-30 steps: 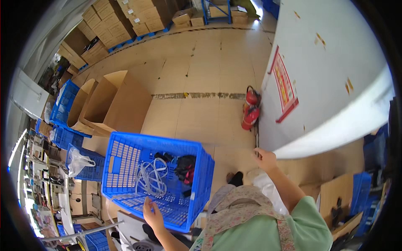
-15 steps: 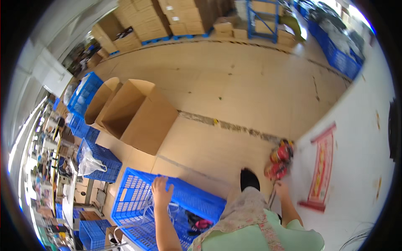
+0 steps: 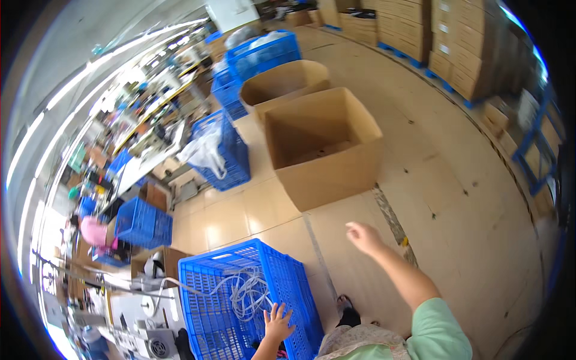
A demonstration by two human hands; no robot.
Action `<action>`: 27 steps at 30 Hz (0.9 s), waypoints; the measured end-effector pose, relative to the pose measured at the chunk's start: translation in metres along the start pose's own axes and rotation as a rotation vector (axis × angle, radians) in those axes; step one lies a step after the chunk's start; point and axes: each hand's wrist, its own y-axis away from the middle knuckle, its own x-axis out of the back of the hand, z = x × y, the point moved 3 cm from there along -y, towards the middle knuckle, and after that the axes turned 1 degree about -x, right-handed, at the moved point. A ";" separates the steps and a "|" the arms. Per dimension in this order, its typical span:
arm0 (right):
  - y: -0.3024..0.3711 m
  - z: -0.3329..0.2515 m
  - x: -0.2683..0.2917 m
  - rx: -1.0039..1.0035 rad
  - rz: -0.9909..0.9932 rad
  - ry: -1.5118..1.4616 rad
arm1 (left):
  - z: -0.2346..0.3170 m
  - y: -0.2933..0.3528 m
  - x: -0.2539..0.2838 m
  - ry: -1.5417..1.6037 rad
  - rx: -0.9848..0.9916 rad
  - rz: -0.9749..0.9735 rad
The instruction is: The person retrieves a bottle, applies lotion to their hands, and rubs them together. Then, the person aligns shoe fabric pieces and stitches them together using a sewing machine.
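My left hand (image 3: 278,324), fingers spread, is at the right side of a blue plastic crate (image 3: 292,282). Nothing is held in it; whether it touches the crate wall, I cannot tell. Inside the crate lies a loose coil of pale cord or tubing (image 3: 247,294), with one length running out over the left rim. Dark and pink items at the crate's near end are mostly hidden by my left arm. Out ahead, above the floor, my right hand (image 3: 363,237) is loosely curled, with nothing visible in it. An open cardboard box (image 3: 336,174) stands beyond it.
A second cardboard box (image 3: 288,90) stands behind the first. Blue crates (image 3: 231,162) line the left, one draped with a white plastic bag (image 3: 207,150). Sewing tables (image 3: 150,159) and a person in pink (image 3: 95,231) are farther left. Stacked cartons (image 3: 405,30) fill the back right.
My view has swung left, so the white wall and the red extinguishers are out of sight. My right hand has come up and forward from beside them. My left hand is still by the crate.
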 end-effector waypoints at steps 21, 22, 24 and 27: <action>-0.381 0.169 -0.107 -0.268 -0.382 0.428 | -0.222 -0.308 0.174 0.445 0.725 0.155; -0.414 0.151 -0.127 -0.167 -0.434 0.379 | -0.225 -0.306 0.156 0.449 0.777 -0.083; -0.492 0.114 -0.171 -0.079 -0.538 0.362 | -0.235 -0.307 0.132 0.533 0.826 -0.366; -0.583 0.059 -0.238 0.048 -0.598 0.285 | -0.247 -0.315 0.117 0.840 0.814 -0.225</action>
